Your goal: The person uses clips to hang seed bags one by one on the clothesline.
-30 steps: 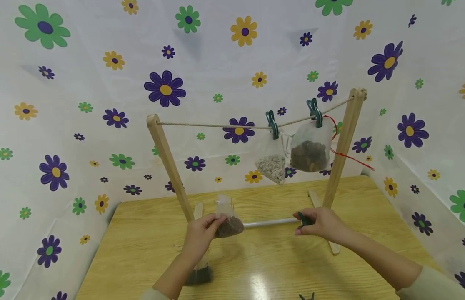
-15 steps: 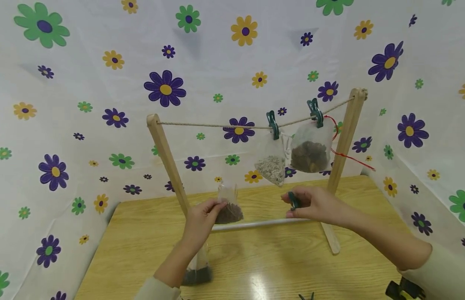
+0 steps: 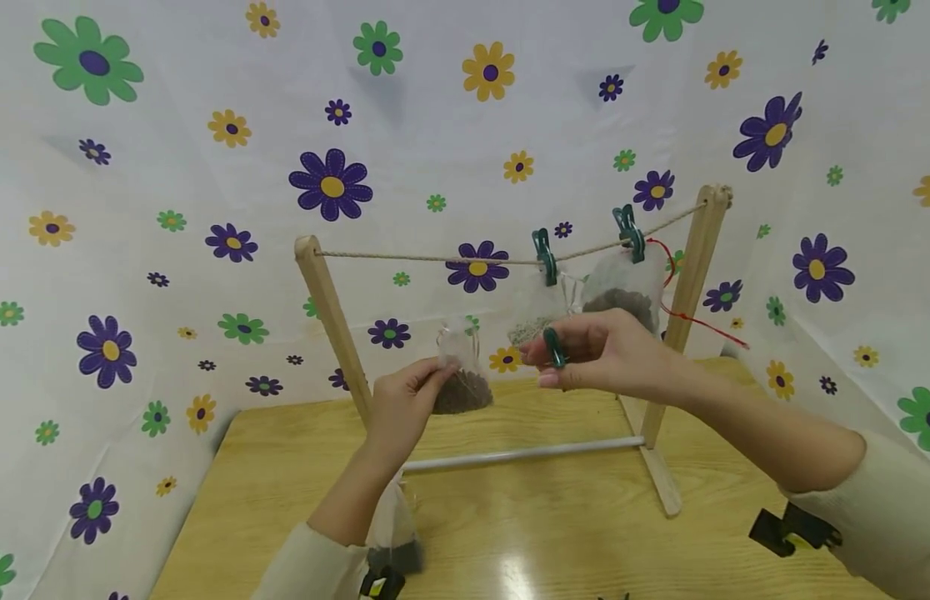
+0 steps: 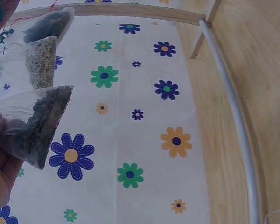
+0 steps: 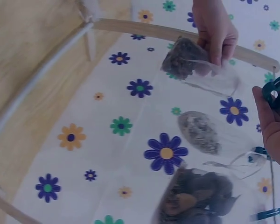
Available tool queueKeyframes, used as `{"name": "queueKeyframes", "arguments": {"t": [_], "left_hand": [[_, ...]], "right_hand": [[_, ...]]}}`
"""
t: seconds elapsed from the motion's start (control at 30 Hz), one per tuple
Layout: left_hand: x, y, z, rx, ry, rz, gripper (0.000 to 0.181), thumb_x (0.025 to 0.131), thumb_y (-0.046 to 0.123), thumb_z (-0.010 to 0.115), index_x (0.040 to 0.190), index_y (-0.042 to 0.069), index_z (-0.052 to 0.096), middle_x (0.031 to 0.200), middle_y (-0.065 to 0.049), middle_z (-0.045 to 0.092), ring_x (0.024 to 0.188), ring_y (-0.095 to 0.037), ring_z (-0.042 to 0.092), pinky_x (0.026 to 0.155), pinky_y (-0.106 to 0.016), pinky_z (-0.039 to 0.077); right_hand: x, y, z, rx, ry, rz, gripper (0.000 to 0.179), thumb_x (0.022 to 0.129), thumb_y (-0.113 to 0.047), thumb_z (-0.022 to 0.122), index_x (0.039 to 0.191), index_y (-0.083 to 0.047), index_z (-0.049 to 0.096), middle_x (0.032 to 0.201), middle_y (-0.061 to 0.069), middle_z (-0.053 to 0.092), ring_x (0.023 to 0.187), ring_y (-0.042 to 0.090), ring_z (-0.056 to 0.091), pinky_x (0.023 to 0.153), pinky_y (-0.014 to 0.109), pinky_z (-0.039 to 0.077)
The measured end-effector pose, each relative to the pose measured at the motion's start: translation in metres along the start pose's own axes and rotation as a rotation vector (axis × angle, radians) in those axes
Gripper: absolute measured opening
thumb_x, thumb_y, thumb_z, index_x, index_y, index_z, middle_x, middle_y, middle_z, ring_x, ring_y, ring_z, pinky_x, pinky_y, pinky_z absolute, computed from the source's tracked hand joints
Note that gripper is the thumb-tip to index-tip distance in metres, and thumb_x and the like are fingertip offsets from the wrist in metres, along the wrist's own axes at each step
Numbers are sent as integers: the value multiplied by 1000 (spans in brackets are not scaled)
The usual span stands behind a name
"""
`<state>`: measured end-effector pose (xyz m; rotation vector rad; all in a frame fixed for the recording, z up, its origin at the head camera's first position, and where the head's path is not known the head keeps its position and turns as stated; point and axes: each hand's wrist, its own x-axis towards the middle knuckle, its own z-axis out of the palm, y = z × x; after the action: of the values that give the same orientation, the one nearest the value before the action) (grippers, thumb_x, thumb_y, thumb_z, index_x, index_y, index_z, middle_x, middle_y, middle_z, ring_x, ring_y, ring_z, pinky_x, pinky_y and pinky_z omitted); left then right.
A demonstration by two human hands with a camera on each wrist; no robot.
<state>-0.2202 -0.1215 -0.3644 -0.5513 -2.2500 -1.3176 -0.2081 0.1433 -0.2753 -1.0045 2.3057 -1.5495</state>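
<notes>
My left hand [image 3: 405, 408] pinches a small sheer drawstring bag [image 3: 465, 393] of dark crumbly bits near its gathered top, holding it above the table. In my right hand [image 3: 622, 358], a dark green spring clothespin [image 3: 553, 348] is held between thumb and fingers, a little right of that bag. A twine line [image 3: 435, 259] stretches above both hands. From it hang a bag of pale bits [image 5: 200, 133] and a bag of larger dark pieces [image 5: 196, 198], each under a green clothespin [image 3: 543, 257]. My right hand partly covers these two bags in the head view.
Two wooden posts [image 3: 333, 325] carry the line, joined low down by a white rod [image 3: 525, 455]. Another sheer bag with dark contents [image 3: 396, 546] stands on the wooden table [image 3: 547, 525] at the left front. A red cord [image 3: 708, 329] trails near the right post.
Both hands have risen toward the line, the left with its bag, the right with the clothespin. The right hand has also moved left, closer to the held bag.
</notes>
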Motion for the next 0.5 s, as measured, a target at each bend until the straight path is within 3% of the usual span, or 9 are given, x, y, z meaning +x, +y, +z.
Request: {"name": "queueKeyframes", "arguments": {"t": [0.2, 0.33, 0.5], "left_hand": [[14, 9, -1, -20, -13, 17, 13, 90, 8, 64, 92, 0, 73, 90, -10, 73, 78, -14, 67, 66, -17, 52], [21, 14, 0, -36, -17, -58, 16, 91, 13, 63, 94, 1, 74, 90, -9, 73, 77, -14, 67, 65, -14, 49], [32, 16, 6, -11, -8, -120, 19, 91, 17, 64, 96, 2, 74, 94, -10, 73, 84, -17, 69, 68, -20, 53]], "right_hand": [[21, -25, -10, 38, 47, -4, 29, 86, -9, 68, 113, 0, 62, 115, 12, 67, 104, 18, 65, 87, 31, 52], [38, -37, -12, 57, 102, -43, 25, 88, -9, 67, 110, 0, 61, 119, 12, 65, 105, 19, 64, 88, 31, 52], [58, -49, -12, 52, 184, -66, 22, 89, -17, 67, 107, -5, 63, 120, 7, 65, 104, 19, 64, 88, 33, 51]]}}
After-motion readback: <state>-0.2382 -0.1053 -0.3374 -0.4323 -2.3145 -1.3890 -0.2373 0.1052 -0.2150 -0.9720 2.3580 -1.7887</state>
